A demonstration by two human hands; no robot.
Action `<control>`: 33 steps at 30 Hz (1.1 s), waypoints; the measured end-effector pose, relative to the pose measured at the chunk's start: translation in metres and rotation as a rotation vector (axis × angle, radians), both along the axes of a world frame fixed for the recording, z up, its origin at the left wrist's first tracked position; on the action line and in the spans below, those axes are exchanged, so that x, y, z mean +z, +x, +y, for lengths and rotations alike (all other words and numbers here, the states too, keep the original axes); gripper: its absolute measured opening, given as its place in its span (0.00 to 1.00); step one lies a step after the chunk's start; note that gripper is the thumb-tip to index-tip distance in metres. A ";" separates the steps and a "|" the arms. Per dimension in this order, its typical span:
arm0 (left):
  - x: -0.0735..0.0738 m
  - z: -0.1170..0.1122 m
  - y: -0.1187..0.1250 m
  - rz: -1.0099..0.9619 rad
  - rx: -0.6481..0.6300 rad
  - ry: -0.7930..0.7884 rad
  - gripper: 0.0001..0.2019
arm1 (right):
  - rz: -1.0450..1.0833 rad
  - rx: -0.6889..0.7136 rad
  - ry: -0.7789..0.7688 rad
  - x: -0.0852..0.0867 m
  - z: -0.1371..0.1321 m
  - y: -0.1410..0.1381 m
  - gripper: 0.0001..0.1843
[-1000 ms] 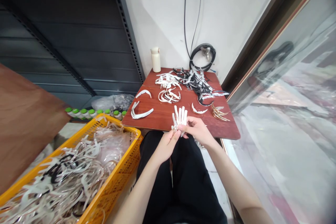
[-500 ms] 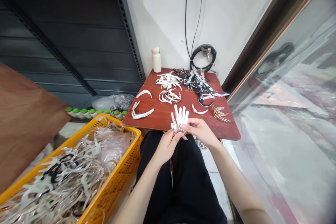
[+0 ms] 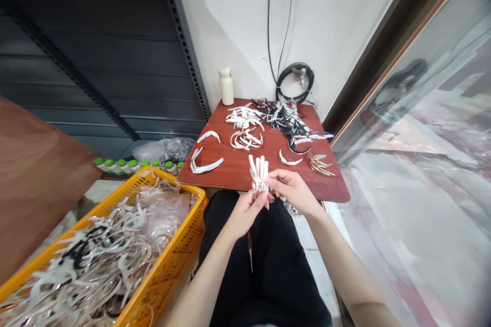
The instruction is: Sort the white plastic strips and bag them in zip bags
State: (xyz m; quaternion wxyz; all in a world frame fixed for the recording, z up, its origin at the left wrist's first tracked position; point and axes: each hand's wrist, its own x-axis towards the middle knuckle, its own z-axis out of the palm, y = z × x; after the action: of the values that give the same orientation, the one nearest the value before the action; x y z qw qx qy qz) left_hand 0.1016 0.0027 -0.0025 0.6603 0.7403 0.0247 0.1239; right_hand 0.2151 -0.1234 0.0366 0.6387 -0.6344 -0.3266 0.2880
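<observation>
My left hand (image 3: 247, 210) is closed around the lower end of a bundle of white-backed trim strips (image 3: 259, 169), which stand upright and show shiny rose-gold sides low down. With thumb and fingers, my right hand (image 3: 288, 188) pinches the bundle's right side. Both hands are above my lap, at the front edge of the reddish-brown table (image 3: 230, 180). Beyond them lie a single white curved strip (image 3: 290, 159), some gold curved strips (image 3: 320, 164) and a loop of white and gold strips (image 3: 246, 139).
More white strips (image 3: 207, 165) lie at the table's left, and a black and silver heap (image 3: 287, 120) at the back. A cream bottle (image 3: 227, 88) stands by the wall. On my left is a yellow crate (image 3: 180, 235) full of strips. Plastic-covered glass (image 3: 414, 173) borders the right.
The strips in my hands have drawn from a spread fan into a tighter bundle. My right hand's fingers have shifted slightly along its right side.
</observation>
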 end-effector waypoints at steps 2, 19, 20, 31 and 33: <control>0.000 -0.001 0.001 0.025 -0.021 0.041 0.21 | 0.036 -0.032 0.038 -0.005 0.005 -0.002 0.15; 0.017 -0.004 -0.002 -0.033 0.199 0.866 0.17 | -0.059 -0.002 -0.068 -0.009 0.006 -0.006 0.17; 0.017 -0.003 -0.003 -0.043 0.196 0.856 0.16 | -0.042 0.003 -0.061 -0.009 0.006 -0.005 0.17; 0.038 0.018 -0.011 0.169 -0.151 0.539 0.17 | -0.041 0.160 -0.129 0.006 0.001 0.002 0.17; 0.037 0.021 -0.008 0.183 -0.181 0.473 0.17 | -0.051 0.211 -0.132 0.007 0.001 0.003 0.17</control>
State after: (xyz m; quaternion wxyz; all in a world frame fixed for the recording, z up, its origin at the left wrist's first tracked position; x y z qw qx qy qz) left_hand 0.0937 0.0232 0.0343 0.4722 0.8814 -0.0116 -0.0006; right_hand 0.2180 -0.1219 0.0432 0.5532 -0.6444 -0.3878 0.3582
